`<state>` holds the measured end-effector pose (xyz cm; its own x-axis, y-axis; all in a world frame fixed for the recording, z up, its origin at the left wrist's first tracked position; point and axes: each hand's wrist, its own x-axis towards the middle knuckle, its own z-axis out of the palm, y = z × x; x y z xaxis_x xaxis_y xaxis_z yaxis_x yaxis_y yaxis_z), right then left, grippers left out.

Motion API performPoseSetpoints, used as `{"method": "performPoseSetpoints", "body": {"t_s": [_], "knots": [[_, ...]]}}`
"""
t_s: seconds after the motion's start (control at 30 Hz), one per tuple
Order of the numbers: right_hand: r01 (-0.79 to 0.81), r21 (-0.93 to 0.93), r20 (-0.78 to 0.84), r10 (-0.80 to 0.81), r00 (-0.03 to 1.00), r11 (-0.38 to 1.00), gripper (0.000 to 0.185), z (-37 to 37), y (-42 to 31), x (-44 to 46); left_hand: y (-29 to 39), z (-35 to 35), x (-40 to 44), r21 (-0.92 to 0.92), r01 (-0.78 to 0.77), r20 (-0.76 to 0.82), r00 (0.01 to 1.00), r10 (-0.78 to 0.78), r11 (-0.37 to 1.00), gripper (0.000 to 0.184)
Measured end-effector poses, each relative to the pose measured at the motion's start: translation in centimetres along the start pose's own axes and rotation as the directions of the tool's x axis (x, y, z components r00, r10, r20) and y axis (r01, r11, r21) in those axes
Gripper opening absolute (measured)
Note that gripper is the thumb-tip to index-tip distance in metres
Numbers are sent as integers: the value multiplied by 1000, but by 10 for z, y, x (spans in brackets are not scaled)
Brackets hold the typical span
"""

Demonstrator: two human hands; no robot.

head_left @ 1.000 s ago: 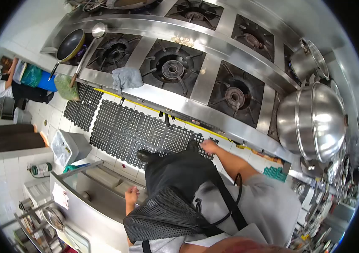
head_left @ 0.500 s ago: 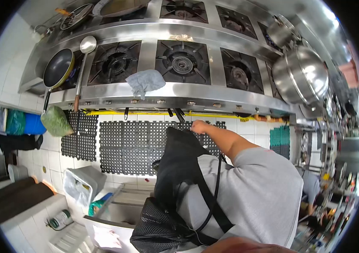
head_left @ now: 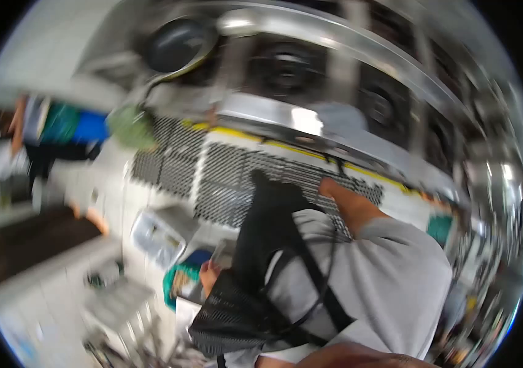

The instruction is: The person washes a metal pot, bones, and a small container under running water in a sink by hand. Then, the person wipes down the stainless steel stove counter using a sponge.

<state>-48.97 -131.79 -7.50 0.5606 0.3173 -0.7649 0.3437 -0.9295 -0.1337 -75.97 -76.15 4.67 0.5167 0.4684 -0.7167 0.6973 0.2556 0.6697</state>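
Low in the middle, my left hand shows beside the black mesh bag on my body. Its fingers look curled at the edge of a greyish surface; what they grip, if anything, I cannot make out. A green bag with light brown contents is just left of it. My right hand hangs above the black perforated floor mat, close to the stove front. Motion blur hides its fingers. Dark handles stick out near it at the stove's edge.
The stove runs across the front with a frying pan, a ladle and a grey cloth. Steel pots stand right. A bin is left, and another person is at the far left.
The view has turned, so the stove now slants down to the right, and it is blurred. My left hand has come into sight; my right hand stays near the stove front.
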Motion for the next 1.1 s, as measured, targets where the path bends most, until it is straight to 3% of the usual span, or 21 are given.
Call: {"method": "performPoseSetpoints", "body": {"t_s": [0.03, 0.1, 0.13, 0.17, 0.2, 0.23, 0.3, 0.37, 0.43, 0.53, 0.63, 0.7, 0.77, 0.83, 0.93, 1.1], "knots": [[179, 9, -103, -177, 979, 984, 23, -48, -21, -4, 12, -10, -7, -2, 13, -68, 998, -13, 1000, 23], [216, 99, 9, -218, 976, 971, 27, -63, -51, 87, 40, -25, -14, -66, 28, -214, 976, -42, 997, 23], [280, 53, 27, -282, 959, 958, 27, -99, -90, 100, 47, -35, -8, -91, 133, -234, 960, -151, 987, 23], [237, 199, -119, -216, 969, 951, 30, -140, -127, 95, 44, -46, -5, -121, 242, -238, 935, -264, 963, 24], [203, 356, -249, -117, 961, 912, 32, -183, -162, 90, 41, -54, 0, -171, 243, -275, 919, -283, 955, 24], [233, 333, -236, -158, 959, 914, 32, -209, -183, 97, 42, -60, 4, -188, 284, -272, 905, -328, 940, 25], [244, 501, -188, -171, 967, 830, 40, -247, -231, 122, 41, -74, 26, -218, 321, -273, 887, -373, 922, 27], [210, 474, -124, -172, 977, 855, 39, -274, -271, 145, 37, -83, 55, -215, 386, -264, 861, -434, 897, 27], [309, 442, -222, -231, 947, 842, 33, -291, -307, 161, 51, -100, 92, -124, 352, -168, 914, -370, 928, 27], [274, 444, -195, -206, 959, 853, 31, -349, -381, 150, 89, -127, 145, -184, 225, -103, 964, -247, 957, 30], [335, 504, -212, -262, 941, 796, 33, -425, -449, 134, 160, -175, 202, -227, 317, 1, 946, -326, 921, 35], [429, 570, -294, -314, 903, 701, 33, -469, -486, 125, 206, -217, 242, -68, 269, -23, 962, -271, 961, 38], [471, 587, -323, -342, 882, 659, 31, -501, -510, 141, 252, -255, 280, -22, 204, -89, 975, -205, 979, 36], [524, 679, -352, -398, 847, 514, 28, -536, -535, 156, 288, -288, 317, -51, 141, -198, 969, -148, 989, 36], [544, 697, -369, -417, 831, 467, 27, -602, -583, 185, 345, -315, 356, -90, 167, -290, 939, -186, 982, 33], [628, 667, -422, -491, 762, 401, 27, -688, -646, 298, 397, -317, 382, -32, 187, -309, 932, -188, 982, 30]]}}
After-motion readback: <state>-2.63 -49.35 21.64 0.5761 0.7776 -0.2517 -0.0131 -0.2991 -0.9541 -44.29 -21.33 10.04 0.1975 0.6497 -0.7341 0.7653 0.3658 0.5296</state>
